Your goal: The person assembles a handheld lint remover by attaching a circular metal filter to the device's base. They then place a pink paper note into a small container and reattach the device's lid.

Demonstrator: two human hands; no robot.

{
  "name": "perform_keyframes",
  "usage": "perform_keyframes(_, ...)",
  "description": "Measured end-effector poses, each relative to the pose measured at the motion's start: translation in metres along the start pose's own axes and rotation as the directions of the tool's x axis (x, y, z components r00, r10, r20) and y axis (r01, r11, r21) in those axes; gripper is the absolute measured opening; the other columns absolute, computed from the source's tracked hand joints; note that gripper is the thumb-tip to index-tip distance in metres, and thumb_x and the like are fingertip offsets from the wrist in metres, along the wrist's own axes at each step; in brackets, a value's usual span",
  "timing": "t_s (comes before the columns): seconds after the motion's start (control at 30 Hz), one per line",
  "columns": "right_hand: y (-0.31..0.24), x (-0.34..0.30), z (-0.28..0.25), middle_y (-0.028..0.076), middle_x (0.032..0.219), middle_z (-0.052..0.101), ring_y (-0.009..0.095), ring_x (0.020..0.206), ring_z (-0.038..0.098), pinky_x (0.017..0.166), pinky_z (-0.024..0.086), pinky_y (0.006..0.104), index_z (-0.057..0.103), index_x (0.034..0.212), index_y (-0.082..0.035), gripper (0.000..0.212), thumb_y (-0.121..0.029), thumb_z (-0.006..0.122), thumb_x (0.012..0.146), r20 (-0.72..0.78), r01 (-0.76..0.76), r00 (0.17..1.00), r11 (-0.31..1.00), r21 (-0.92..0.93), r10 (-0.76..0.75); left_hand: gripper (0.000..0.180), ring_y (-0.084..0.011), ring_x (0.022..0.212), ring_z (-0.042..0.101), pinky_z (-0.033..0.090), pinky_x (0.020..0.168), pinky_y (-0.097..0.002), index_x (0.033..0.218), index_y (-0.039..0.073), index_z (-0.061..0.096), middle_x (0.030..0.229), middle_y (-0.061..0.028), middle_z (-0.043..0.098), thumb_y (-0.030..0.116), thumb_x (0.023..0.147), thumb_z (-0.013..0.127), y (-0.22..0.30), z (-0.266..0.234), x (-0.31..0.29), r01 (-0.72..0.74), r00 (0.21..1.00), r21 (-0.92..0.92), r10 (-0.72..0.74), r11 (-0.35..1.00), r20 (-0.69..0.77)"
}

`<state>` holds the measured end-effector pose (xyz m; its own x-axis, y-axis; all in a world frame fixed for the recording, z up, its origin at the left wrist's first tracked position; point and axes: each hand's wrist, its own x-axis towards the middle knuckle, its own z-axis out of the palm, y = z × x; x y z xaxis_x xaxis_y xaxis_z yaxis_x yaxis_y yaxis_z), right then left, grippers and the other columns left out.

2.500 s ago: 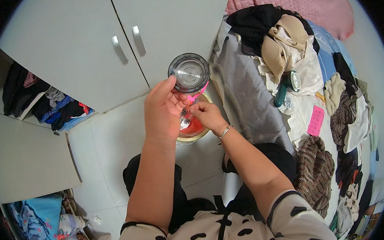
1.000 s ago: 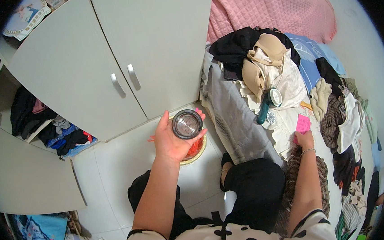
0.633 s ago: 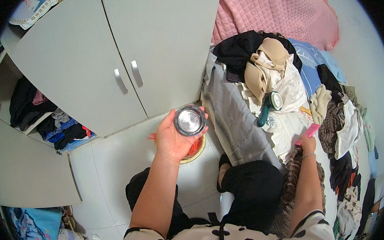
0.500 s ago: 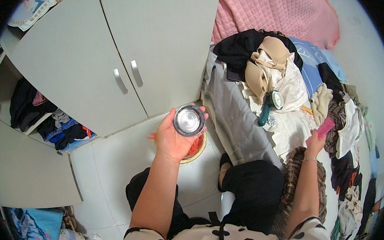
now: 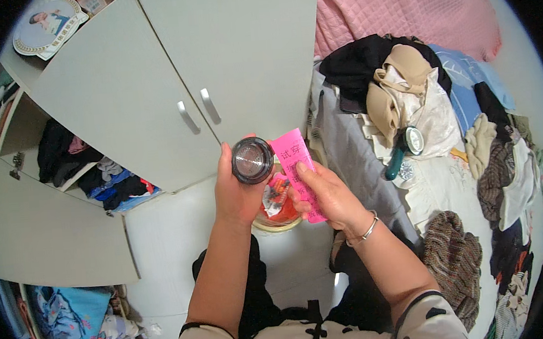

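Note:
In front of the cupboard, my left hand [image 5: 240, 194] holds a round dark-rimmed piece with a perforated metal face [image 5: 251, 160], which looks like a fabric shaver head. The face points up. My right hand [image 5: 330, 195] pinches a bright pink printed strip [image 5: 298, 174] between thumb and fingers, just right of the round piece and apart from it. Below both hands stands a bin with a yellowish rim [image 5: 276, 227] and red contents. A green-handled device with a round pale head [image 5: 404, 149] lies on the white cloth on the bed.
On the bed lie beige bras [image 5: 398, 76], a brown knitted garment [image 5: 451, 251], beige gloves [image 5: 481, 143] and a pink quilt [image 5: 399, 9]. The grey cupboard [image 5: 244, 63] stands ahead. Folded clothes [image 5: 120, 188] fill open shelves on the left.
My right hand has brought the pink strip from over the bed leftward, beside the round piece. My left hand still holds that piece, now tilted differently. The view has shifted slightly.

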<state>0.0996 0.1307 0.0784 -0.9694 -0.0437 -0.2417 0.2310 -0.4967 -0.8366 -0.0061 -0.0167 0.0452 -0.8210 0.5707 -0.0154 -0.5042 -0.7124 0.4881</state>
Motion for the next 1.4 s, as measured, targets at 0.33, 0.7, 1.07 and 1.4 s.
perform_keyframes(0.33, 0.03, 0.006, -0.008, 0.005, 0.076, 0.055, 0.011, 0.056, 0.051, 0.048, 0.046, 0.0277, 0.049, 0.111, -0.008, 0.021, -0.024, 0.046, 0.098, -0.053, -0.16, 0.986, 0.986, -0.038, 0.158, 0.045, -0.0315, 0.108, 0.057, 0.047, 0.091, -0.0424, 0.127, 0.0, 0.047, 0.118, -0.0213, 0.058, 0.031, 0.096, 0.039, -0.014, -0.019, 0.015, -0.061, 0.991, 0.108, 0.073, 0.992, -0.112)
perform_keyframes(0.7, 0.043, 0.008, -0.005, 0.003, 0.078, 0.057, 0.013, 0.059, 0.054, 0.05, 0.049, 0.0292, 0.048, 0.106, -0.011, 0.015, -0.023, 0.046, 0.098, -0.114, -0.275, 0.953, 0.959, 0.071, 0.282, 0.041, -0.0257, 0.108, 0.057, 0.045, 0.094, -0.0373, 0.123, -0.002, 0.05, 0.116, -0.0184, 0.059, 0.027, 0.094, 0.044, -0.026, -0.02, 0.019, -0.244, 0.962, 0.42, 0.272, 0.874, -0.007)
perform_keyframes(1.07, 0.054, 0.011, -0.002, 0.004, 0.078, 0.056, 0.014, 0.059, 0.053, 0.05, 0.048, 0.0292, 0.048, 0.104, -0.011, 0.012, -0.022, 0.046, 0.098, -0.144, -0.235, 0.954, 0.953, 0.192, 0.264, 0.033, -0.0128, 0.098, 0.054, 0.042, 0.091, -0.0265, 0.122, 0.0, 0.052, 0.109, -0.0071, 0.059, 0.021, 0.097, 0.045, -0.045, -0.008, 0.003, -0.233, 0.947, 0.791, 0.318, 0.566, 0.051)
perform_keyframes(1.4, 0.077, 0.026, -0.014, 0.002, 0.078, 0.057, 0.011, 0.06, 0.053, 0.05, 0.049, 0.0275, 0.047, 0.107, -0.011, 0.014, -0.022, 0.045, 0.099, -0.229, -0.154, 0.965, 0.981, -0.116, 0.125, 0.031, -0.0173, 0.086, 0.061, 0.05, 0.078, -0.033, 0.104, 0.003, 0.058, 0.095, -0.0073, 0.063, 0.031, 0.096, 0.048, -0.035, -0.018, 0.004, 0.097, 0.926, 0.358, 0.048, 0.929, -0.375)
